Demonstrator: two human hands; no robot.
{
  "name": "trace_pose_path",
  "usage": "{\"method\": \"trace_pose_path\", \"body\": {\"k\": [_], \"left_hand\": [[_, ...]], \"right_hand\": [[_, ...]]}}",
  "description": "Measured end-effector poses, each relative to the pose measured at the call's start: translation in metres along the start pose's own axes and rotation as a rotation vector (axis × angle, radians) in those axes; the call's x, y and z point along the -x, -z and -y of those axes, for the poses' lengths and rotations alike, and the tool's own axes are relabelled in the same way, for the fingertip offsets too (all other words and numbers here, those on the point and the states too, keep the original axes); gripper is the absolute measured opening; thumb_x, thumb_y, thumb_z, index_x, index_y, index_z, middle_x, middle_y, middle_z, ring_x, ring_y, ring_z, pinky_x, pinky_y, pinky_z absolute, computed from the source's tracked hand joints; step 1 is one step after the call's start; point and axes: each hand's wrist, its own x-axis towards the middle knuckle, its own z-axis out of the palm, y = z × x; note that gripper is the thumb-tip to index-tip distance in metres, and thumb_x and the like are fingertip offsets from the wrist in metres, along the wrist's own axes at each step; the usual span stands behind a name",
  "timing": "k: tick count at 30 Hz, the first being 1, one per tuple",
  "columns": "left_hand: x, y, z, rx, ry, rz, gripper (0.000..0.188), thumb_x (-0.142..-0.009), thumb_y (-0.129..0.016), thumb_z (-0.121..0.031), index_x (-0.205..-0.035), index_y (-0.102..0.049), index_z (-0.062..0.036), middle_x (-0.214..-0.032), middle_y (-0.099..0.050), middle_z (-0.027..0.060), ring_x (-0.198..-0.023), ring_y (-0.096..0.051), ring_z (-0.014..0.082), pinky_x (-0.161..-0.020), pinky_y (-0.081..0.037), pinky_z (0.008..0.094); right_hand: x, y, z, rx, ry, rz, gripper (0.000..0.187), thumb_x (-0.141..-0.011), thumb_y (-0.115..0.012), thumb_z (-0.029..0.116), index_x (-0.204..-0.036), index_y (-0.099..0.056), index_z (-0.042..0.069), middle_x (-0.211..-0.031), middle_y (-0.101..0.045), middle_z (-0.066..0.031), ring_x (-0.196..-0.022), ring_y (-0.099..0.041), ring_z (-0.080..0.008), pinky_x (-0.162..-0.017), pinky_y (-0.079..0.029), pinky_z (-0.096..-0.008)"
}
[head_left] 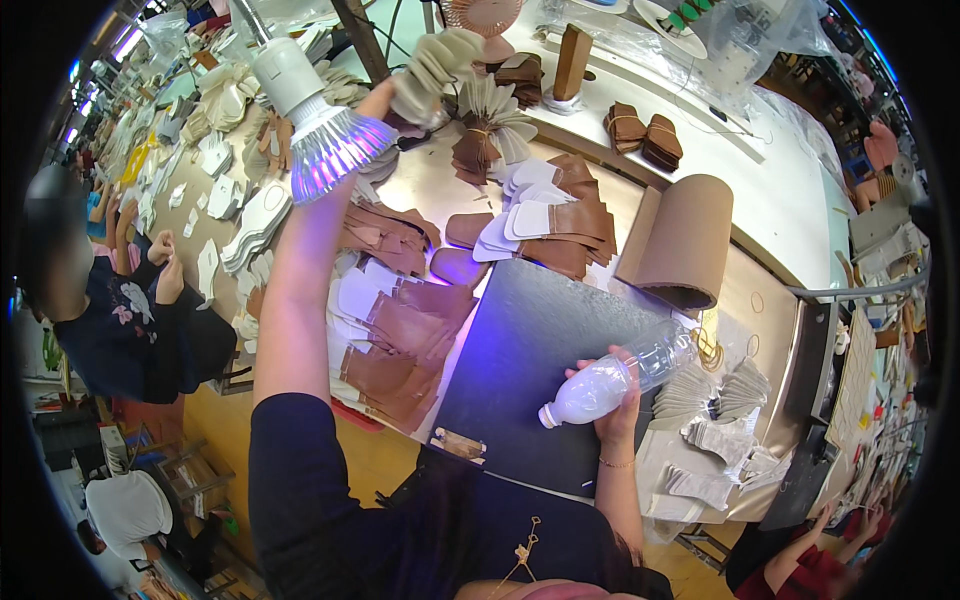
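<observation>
My left arm stretches forward past the lit lamp (340, 150). The left hand (378, 104) is closed on a stack of cream cut pieces (436, 72) near the far side of the table; lamp and stack hide part of its fingers. My right hand (622, 400) is wrapped round a clear plastic bottle (610, 385) with a white cap, tilted with the cap toward me. The bottle is above the dark board (520, 340) in front of me. Near the left hand, a banded bundle of cream and brown pieces (480, 140) stands fanned out.
Fanned brown and white pieces (400, 330) lie left of the board, more (560, 220) beyond it. A brown curved form (685, 240) stands at its far right, with pleated cream bundles (715, 395) nearer. Other people (130, 300) are at the left and lower right.
</observation>
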Motion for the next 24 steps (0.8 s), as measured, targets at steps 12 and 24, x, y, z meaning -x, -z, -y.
{"method": "trace_pose_path", "body": {"k": [12, 24], "left_hand": [[-0.026, 0.032, 0.024, -0.364, -0.293, -0.548, 0.055, -0.087, -0.062, -0.05, -0.111, -0.046, -0.0036, -0.096, -0.058, 0.0086, -0.075, -0.06, 0.0171, -0.056, -0.051, 0.0334], [-0.02, 0.086, 0.025, -1.134, -0.592, -0.542, 0.057, -0.084, -0.067, -0.045, -0.122, -0.05, -0.0055, -0.097, -0.062, 0.008, -0.084, -0.062, 0.0179, -0.072, -0.053, 0.0308]], "right_hand": [[0.0, 0.0, -0.001, 0.04, 0.006, 0.014, 0.093, -0.073, -0.072, 0.063, -0.135, -0.035, 0.004, -0.111, -0.06, -0.0289, -0.102, -0.063, -0.0452, -0.087, -0.053, -0.0572], [0.001, 0.001, -0.002, 0.105, 0.023, 0.019, 0.095, -0.076, -0.066, 0.067, -0.138, -0.032, 0.005, -0.112, -0.06, -0.025, -0.1, -0.064, -0.0406, -0.089, -0.053, -0.0531]]}}
